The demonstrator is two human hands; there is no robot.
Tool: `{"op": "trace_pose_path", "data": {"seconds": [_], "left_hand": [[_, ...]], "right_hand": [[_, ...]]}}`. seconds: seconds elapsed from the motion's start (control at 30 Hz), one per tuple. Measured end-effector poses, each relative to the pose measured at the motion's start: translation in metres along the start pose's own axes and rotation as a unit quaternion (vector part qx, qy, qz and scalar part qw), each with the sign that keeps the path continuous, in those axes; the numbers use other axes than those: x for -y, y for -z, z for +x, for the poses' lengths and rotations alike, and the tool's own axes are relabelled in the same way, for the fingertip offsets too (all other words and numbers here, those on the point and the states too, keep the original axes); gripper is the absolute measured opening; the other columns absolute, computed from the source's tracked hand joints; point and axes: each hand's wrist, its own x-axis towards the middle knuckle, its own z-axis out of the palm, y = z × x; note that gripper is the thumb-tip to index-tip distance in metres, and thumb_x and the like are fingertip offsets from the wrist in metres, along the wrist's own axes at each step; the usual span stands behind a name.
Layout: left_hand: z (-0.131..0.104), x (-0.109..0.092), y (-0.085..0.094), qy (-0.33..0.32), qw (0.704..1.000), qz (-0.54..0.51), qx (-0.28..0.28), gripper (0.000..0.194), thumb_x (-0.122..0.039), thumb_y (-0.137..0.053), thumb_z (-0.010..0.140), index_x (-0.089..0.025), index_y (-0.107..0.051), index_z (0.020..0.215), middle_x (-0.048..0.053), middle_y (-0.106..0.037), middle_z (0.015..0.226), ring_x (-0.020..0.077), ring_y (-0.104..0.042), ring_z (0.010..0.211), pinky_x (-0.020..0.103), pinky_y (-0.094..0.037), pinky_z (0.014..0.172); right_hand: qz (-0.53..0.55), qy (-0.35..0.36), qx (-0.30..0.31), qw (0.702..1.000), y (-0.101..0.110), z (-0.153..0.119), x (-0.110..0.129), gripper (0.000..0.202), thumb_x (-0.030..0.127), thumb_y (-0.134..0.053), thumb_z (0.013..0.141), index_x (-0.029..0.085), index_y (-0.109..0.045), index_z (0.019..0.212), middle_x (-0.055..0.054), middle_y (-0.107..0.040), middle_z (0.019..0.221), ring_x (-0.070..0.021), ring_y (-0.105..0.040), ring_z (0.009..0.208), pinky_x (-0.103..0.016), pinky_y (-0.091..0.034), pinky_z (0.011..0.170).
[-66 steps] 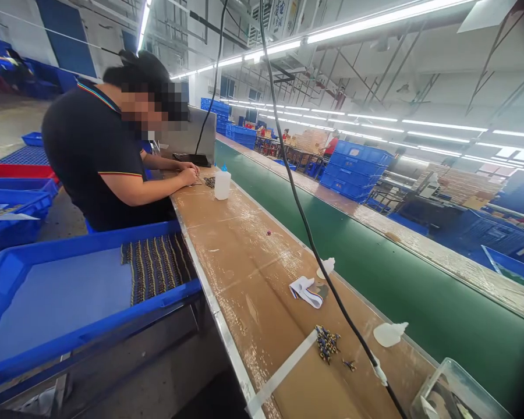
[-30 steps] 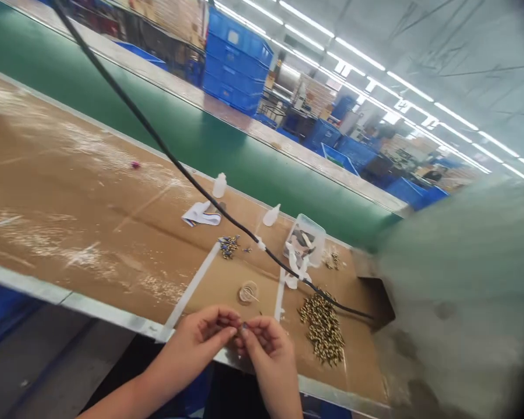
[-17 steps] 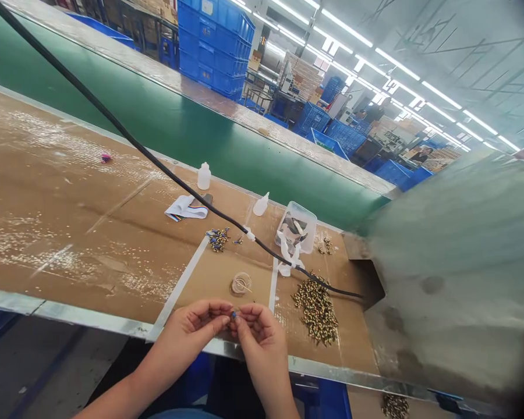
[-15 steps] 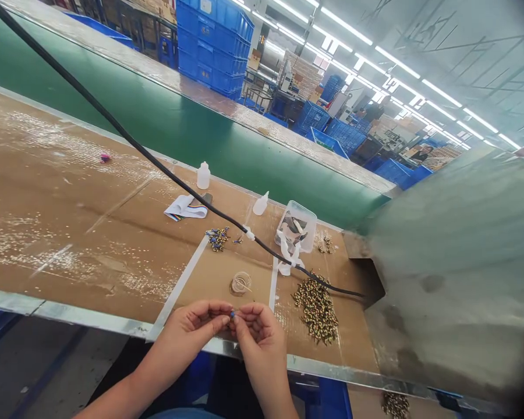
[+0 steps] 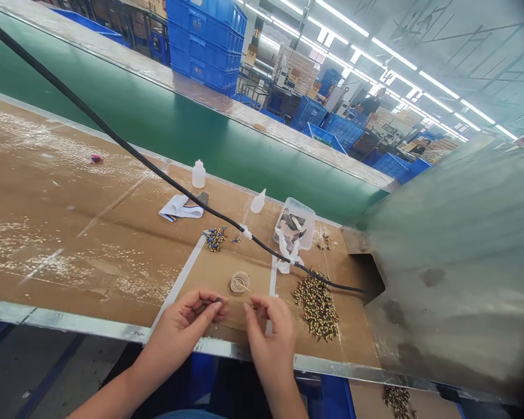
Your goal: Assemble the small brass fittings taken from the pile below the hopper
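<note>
Lying toward the left of the brown tabletop (image 5: 113, 233), a small pink piece (image 5: 96, 158) is seen among pale flecks. Farther right, a folded white strip (image 5: 181, 207) with a striped edge is laid near the far side. Below it, a small dark part (image 5: 219, 301) is pinched between the thumb and fingers of the left hand (image 5: 183, 325), above the near part of the tabletop.

Behind the strip, a white bottle (image 5: 198, 176) is stood upright; its contents cannot be told. Beyond the green belt (image 5: 157, 125), blue crates (image 5: 205, 49) are stacked. A little pile of blue and yellow parts (image 5: 215, 238) is gathered beside the strip. Next, a small clear cup (image 5: 239, 281) is crossed by a thin stick (image 5: 244, 285); what lies inside cannot be made out. Behind it, a nozzle bottle (image 5: 258, 202) is placed, its contents likewise unclear.

The right hand (image 5: 271, 329) is held loosely curled, thumb and forefinger slightly parted, with nothing seen between them. Past it, a clear plastic box (image 5: 309, 233) is filled with dark and pale scraps, a white wrapping (image 5: 283, 265) being draped over its near edge. Farther right, a large heap of yellow-and-black parts (image 5: 318, 308) is spread.
</note>
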Motion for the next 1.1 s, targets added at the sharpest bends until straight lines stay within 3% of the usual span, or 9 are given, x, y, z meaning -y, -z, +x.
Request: {"op": "trace_pose_path", "data": {"seconds": [0.1,0.4,0.63,0.8,1.1], "left_hand": [[0.006,0.001,0.001,-0.005,1.0,0.026,0.003,0.023,-0.037,-0.063,0.079,-0.017,-0.06,0.091,0.004,-0.071,0.087,0.0179,-0.068,0.083,0.032,-0.054,0.083],[0.018,0.003,-0.002,-0.006,0.999,0.037,-0.024,0.021,-0.033,-0.07,0.071,-0.019,-0.066,0.086,0.0,-0.069,0.079,0.0143,-0.065,0.075,0.024,-0.053,0.075],[0.017,0.005,-0.005,-0.008,0.998,0.036,-0.041,0.023,-0.034,-0.072,0.069,-0.019,-0.07,0.086,0.003,-0.073,0.089,0.018,-0.066,0.087,0.028,-0.053,0.083],[0.016,0.003,-0.006,-0.006,0.997,0.06,-0.043,0.025,-0.037,-0.07,0.071,-0.018,-0.068,0.088,0.003,-0.073,0.087,0.0179,-0.066,0.083,0.028,-0.053,0.081],[0.013,0.003,-0.005,-0.016,0.996,0.078,-0.043,0.02,-0.035,-0.068,0.073,-0.02,-0.066,0.086,0.0,-0.072,0.083,0.0151,-0.065,0.08,0.023,-0.051,0.076]], "right_hand": [[-0.058,0.017,-0.029,0.998,0.003,0.012,-0.008,0.016,0.029,-0.061,0.083,0.023,-0.067,0.096,-0.005,-0.062,0.09,-0.0193,-0.056,0.086,-0.032,-0.044,0.076],[-0.081,0.05,-0.008,0.995,-0.004,0.026,-0.003,0.01,0.028,-0.058,0.086,0.026,-0.068,0.086,-0.001,-0.064,0.085,-0.0182,-0.055,0.083,-0.031,-0.035,0.076],[-0.06,0.047,0.002,0.997,-0.001,0.023,-0.005,0.011,0.026,-0.054,0.088,0.022,-0.062,0.082,-0.001,-0.063,0.082,-0.0173,-0.053,0.082,-0.031,-0.035,0.076],[-0.014,0.024,-0.037,0.999,0.007,0.018,-0.003,0.013,0.026,-0.051,0.089,0.019,-0.058,0.081,-0.002,-0.059,0.08,-0.0169,-0.052,0.08,-0.03,-0.038,0.074],[0.012,0.05,-0.005,0.999,0.01,0.012,0.01,0.011,0.022,-0.052,0.089,0.021,-0.058,0.08,0.0,-0.058,0.079,-0.0155,-0.051,0.078,-0.029,-0.037,0.071]]}}
